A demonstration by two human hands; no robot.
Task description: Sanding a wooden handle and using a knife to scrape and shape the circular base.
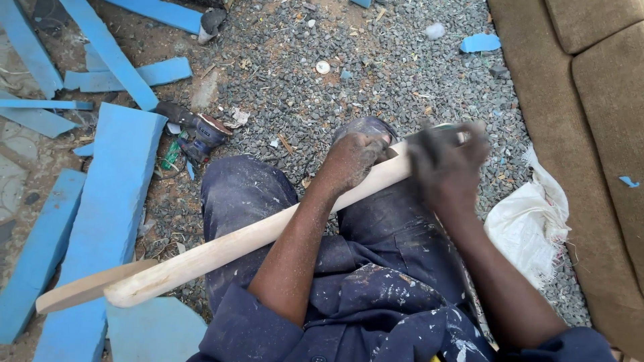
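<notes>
A long pale wooden stick (221,251) lies slantwise across my lap, its rounded lower end at the bottom left. My left hand (353,157) grips the stick near its upper end. My right hand (448,159) is blurred, closed over the stick's top end with what looks like a small sheet under the fingers; I cannot tell what it is. A second, flatter wooden piece (80,289) lies under the stick's lower end. I sit on gravel in dark blue, paint-spattered work clothes.
Blue painted boards (111,201) lie scattered at the left. A small power sander (204,134) rests on the gravel by my knee. A white cloth sack (530,218) lies to the right, beside a brown cushioned sofa (590,121).
</notes>
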